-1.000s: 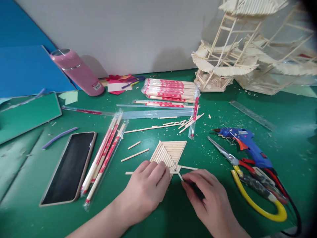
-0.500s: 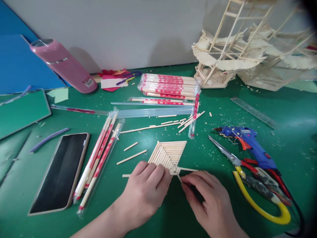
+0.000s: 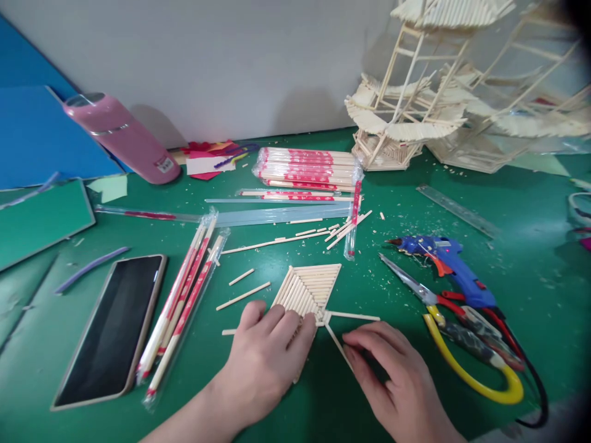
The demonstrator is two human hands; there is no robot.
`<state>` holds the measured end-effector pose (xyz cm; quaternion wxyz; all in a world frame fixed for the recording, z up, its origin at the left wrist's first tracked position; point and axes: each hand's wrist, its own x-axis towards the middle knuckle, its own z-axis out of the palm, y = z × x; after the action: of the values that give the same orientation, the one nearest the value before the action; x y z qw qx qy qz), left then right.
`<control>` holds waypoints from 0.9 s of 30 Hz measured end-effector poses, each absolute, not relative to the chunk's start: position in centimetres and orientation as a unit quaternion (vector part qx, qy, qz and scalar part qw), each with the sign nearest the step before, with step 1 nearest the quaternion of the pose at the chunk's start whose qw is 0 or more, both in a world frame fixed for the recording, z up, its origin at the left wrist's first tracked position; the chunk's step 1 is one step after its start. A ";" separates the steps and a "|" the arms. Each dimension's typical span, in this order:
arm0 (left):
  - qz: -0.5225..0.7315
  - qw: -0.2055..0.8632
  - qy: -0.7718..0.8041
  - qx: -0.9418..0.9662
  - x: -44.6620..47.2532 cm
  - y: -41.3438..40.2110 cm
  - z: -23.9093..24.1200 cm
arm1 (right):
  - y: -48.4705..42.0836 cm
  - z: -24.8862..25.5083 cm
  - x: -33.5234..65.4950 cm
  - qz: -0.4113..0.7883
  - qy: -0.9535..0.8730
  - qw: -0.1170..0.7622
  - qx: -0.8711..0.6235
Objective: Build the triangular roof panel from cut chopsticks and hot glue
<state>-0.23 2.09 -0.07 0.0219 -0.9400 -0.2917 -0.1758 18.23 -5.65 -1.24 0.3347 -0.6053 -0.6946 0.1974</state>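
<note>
A fan-like panel of short wooden sticks [image 3: 318, 283] lies on the green table in front of me. My left hand [image 3: 272, 354] is over its left part, fingers curled and pressed down on it, hiding some of the sticks. Two single sticks reach out from the panel's centre: one wooden stick [image 3: 353, 316] points right, and another wooden stick [image 3: 337, 341] slants down to the right. My right hand [image 3: 388, 369] has thumb and forefinger closed at the slanting stick, partly covering its lower end.
At the right lie a blue glue gun [image 3: 434, 246], scissors [image 3: 410, 280], yellow-handled pliers [image 3: 503, 387] and a clear ruler [image 3: 457, 210]. A phone [image 3: 111, 332] and wrapped chopsticks [image 3: 184, 301] are left. Behind stand a pink bottle [image 3: 124, 138] and stick towers [image 3: 406, 129].
My right thumb and forefinger have slid outward and down along the slanting stick, showing more of it. My left hand stays on the panel. The view has shifted slightly.
</note>
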 end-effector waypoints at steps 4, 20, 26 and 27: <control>-0.175 0.043 -0.300 -0.937 -0.1 2.0 -0.1 | -6.0 -1.1 18.5 0.185 -0.694 0.339 -0.607; -0.157 0.017 -0.297 -0.942 0.3 2.3 0.0 | -5.7 -1.1 18.2 0.169 -0.695 0.320 -0.622; -0.155 0.011 -0.294 -0.943 0.2 2.2 0.0 | -5.7 -1.1 18.2 0.174 -0.694 0.318 -0.622; -0.150 0.010 -0.294 -0.944 0.2 2.2 -0.1 | -5.6 -1.1 18.2 0.175 -0.692 0.318 -0.624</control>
<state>0.19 2.22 -0.07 0.0103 -0.9438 -0.2942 -0.1500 18.20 -5.62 -1.10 0.3181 -0.6236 -0.6922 0.1752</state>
